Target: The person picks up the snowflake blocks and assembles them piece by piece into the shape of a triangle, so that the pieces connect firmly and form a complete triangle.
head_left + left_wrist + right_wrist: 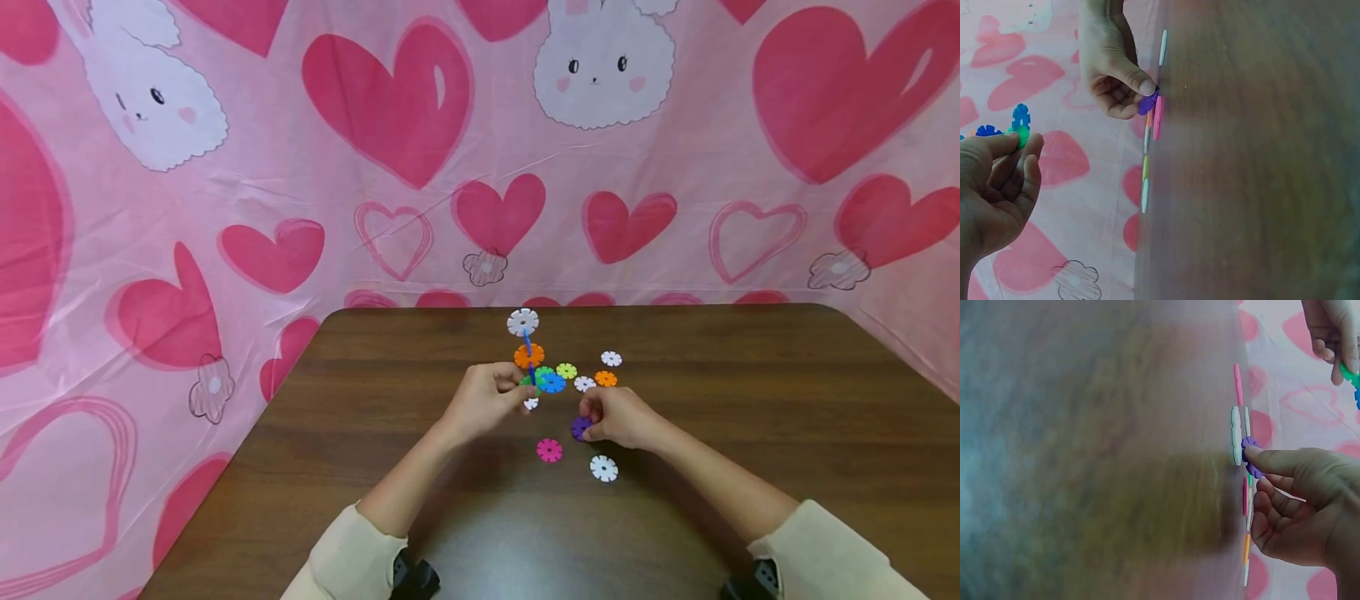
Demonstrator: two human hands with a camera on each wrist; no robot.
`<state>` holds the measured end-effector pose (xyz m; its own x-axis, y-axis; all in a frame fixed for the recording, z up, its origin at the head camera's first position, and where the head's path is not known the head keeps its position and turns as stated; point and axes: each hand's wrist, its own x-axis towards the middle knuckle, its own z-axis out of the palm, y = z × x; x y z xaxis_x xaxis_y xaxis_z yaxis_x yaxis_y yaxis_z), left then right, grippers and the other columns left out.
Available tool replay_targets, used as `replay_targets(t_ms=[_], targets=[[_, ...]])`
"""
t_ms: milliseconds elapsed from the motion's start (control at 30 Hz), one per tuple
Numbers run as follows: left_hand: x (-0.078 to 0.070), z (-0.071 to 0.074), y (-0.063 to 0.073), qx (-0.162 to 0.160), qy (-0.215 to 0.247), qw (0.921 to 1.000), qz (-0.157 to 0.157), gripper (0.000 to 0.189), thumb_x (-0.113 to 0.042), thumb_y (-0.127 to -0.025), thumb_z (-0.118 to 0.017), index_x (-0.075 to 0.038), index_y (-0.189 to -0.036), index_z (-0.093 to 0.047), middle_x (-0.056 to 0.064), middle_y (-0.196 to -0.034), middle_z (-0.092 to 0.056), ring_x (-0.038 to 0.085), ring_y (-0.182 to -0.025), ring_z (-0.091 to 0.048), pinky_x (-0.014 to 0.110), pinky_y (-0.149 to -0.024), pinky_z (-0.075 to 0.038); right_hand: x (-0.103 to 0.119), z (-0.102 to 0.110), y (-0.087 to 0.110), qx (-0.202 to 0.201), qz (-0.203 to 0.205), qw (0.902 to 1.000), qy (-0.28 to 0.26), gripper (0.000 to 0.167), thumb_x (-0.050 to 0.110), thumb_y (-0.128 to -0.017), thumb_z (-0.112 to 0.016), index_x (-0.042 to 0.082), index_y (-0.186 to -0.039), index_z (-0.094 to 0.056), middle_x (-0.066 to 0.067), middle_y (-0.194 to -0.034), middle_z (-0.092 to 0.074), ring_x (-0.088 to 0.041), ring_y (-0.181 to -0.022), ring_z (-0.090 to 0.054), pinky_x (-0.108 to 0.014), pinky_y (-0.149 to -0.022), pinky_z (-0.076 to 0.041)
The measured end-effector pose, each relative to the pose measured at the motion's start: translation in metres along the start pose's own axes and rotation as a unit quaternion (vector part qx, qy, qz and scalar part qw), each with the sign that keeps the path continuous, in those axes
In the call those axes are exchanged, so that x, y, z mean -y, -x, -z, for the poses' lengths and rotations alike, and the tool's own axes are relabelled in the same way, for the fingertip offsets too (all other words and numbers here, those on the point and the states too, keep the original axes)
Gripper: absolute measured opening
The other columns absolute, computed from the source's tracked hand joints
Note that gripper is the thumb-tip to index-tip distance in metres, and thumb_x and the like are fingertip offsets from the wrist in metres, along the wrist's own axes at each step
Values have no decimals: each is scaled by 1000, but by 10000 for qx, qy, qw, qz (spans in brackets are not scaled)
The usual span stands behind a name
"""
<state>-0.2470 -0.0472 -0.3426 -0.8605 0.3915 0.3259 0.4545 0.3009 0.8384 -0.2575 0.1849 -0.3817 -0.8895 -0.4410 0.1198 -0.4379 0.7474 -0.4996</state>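
1. Our left grip (484, 397) pinches a green disc (1023, 135), linked with an orange disc (523, 358), above the table (337, 408).
2. Our right grip (622, 418) pinches a purple disc (578, 428) near a pink disc (545, 454).

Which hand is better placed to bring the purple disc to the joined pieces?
Probably the right hand: it pinches the purple disc, while the left hand is busy holding the joined pieces.

1. Hangs behind as a creased pink backdrop (502, 125), printed with hearts (386, 108) and bunny faces (603, 96).
2. Spreads below as a brown wood-grain tabletop (360, 392), round-cornered.
3. Reflects pale light (525, 550) at the near side.
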Motion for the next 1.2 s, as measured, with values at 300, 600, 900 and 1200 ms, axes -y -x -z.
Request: replay_targets(t_ms=[300, 600, 900, 1200], targets=[[0, 0, 1, -3, 106, 9999, 60, 11, -3, -82, -68, 3, -75, -62, 13, -61, -65, 12, -50, -60, 21, -38, -16, 4, 3, 3, -191, -122, 9994, -253, 19, 6, -73, -76, 11, -72, -58, 7, -62, -52, -10, -57, -46, -25, -52, -39], [1, 1, 1, 130, -22, 9999, -90, 12, -6, -84, -67, -2, -74, -62, 1, -56, -63, 20, -41, -49, 21, -38, -17, 10, 11, 8, -1391, -427, 9847, -959, 11, 9, -72, -79, 9, -68, -68, 5, -61, -62, -11, -57, -51, -25, -49, -40], [2, -2, 0, 195, -104, 9998, -25, 11, -7, -84, -67, -4, -75, -63, -2, -56, -63, 18, -40, -47, 21, -37, -18, 17, 14, 11, -2242, -409, 9614, -1541, 9, 7, -72, -78, 4, -73, -70, -1, -68, -65, -10, -61, -52, -23, -51, -42], [3, -2, 0, 169, 100, 9998, 107, 10, -5, -84, -67, 0, -76, -63, 6, -58, -65, 23, -55, -63, 21, -39, -19, 23, 17, 13, -2377, -167, 9355, -2609, 14, 4, -75, -76, -5, -82, -68, -2, -71, -67, -6, -64, -56, -21, -54, -46]])
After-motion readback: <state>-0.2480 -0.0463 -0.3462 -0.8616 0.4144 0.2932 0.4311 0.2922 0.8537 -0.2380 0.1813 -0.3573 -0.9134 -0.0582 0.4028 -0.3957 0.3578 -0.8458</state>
